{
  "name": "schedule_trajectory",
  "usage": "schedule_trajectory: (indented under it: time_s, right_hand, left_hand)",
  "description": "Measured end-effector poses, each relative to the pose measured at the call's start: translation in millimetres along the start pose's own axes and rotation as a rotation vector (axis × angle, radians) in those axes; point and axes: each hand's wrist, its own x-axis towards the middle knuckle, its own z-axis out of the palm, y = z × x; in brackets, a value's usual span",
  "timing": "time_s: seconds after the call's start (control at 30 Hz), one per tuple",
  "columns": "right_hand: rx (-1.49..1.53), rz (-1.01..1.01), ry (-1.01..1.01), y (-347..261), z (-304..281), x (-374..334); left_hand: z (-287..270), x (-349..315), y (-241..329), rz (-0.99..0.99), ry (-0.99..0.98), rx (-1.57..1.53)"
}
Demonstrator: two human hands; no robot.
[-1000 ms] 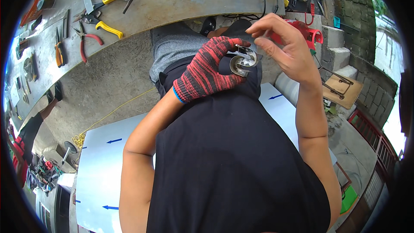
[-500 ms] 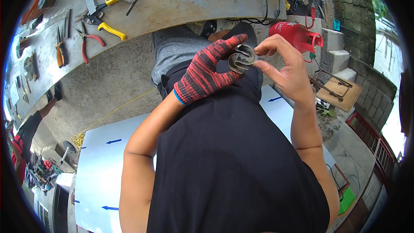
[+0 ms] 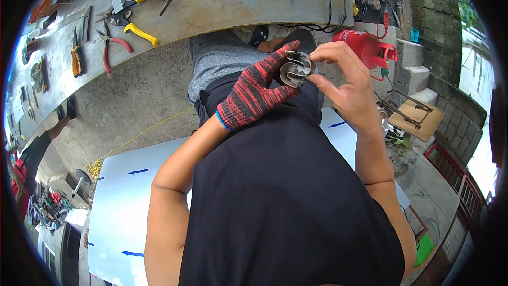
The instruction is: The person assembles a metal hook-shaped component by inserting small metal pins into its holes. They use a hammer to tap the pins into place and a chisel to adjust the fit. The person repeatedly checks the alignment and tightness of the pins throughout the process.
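Over my lap, both hands hold a curled strip of shiny sheet metal [image 3: 294, 71], bent into a rounded S-like shape. My left hand [image 3: 257, 87] wears a red and black knitted glove with a blue cuff; its thumb and fingers wrap round the left side of the piece. My right hand [image 3: 345, 77] is bare and pinches the right edge between thumb and fingers. The inner folds of the metal face up, while its underside is hidden.
A metal workbench [image 3: 222, 0] ahead carries yellow-handled cutters [image 3: 135, 29], red-handled pliers [image 3: 109, 47] and orange-handled pliers [image 3: 78, 58]. A red gas cylinder [image 3: 360, 47] stands at right. Behind me lies a pale sheet [image 3: 116, 206] with blue arrows. Another person's leg [image 3: 39, 148] shows at far left.
The metal piece has tilted slightly in my hands, and my right fingers have shifted a little along its edge. Both hands keep their hold. The view has moved slightly.
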Motion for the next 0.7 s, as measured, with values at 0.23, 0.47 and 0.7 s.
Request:
schedule_trajectory:
  time_s: [0.23,0.47,0.7]
  right_hand:
    - [-0.08,-0.061,-0.01,2.7,-2.7,-2.6]
    - [-0.102,-0.067,-0.006,0.6,-0.8,-1.1]
    - [-0.163,-0.084,0.01,-1.3,-0.5,0.7]
  left_hand:
    - [0.3,-0.9,2.3,-0.054,-0.067,-0.188]
    - [-1.0,-1.1,-0.9,0.038,-0.069,-0.226]
    - [-3.4,-2.9,1.9,-0.048,-0.065,-0.284]
